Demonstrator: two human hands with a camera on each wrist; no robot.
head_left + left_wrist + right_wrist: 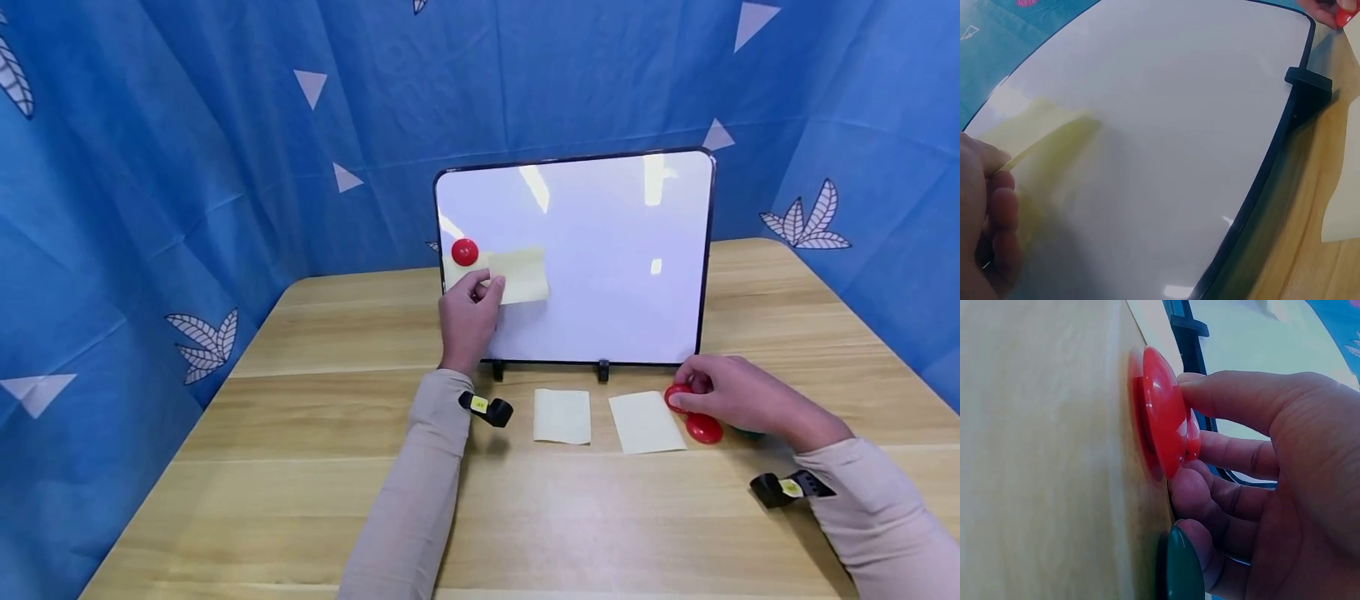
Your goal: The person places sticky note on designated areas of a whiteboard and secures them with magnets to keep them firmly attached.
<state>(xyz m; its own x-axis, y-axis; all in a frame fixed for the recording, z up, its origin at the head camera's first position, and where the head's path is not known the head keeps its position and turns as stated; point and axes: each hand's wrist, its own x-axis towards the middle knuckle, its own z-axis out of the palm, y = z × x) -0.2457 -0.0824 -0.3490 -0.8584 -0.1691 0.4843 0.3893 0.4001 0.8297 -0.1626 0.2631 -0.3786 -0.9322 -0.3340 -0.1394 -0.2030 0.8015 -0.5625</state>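
Note:
My left hand [468,321] pinches a pale yellow paper note [521,275] by its left edge, held up at the whiteboard [622,250]. Partly hidden behind that hand, another yellow note [454,272] is on the board under a round red magnet [465,252]. At the board's lower right, my right hand [738,396] grips a second red magnet [677,398] between thumb and fingers, low over the table. Just beside it lies a third red magnet [705,428]. A dark green magnet [1185,565] sits below the fingers in the right wrist view.
Two more yellow notes [562,417] lie side by side on the wooden table [337,475] in front of the board. Black feet [603,371] support the whiteboard's lower edge. A blue patterned curtain [225,150] hangs around the back and sides.

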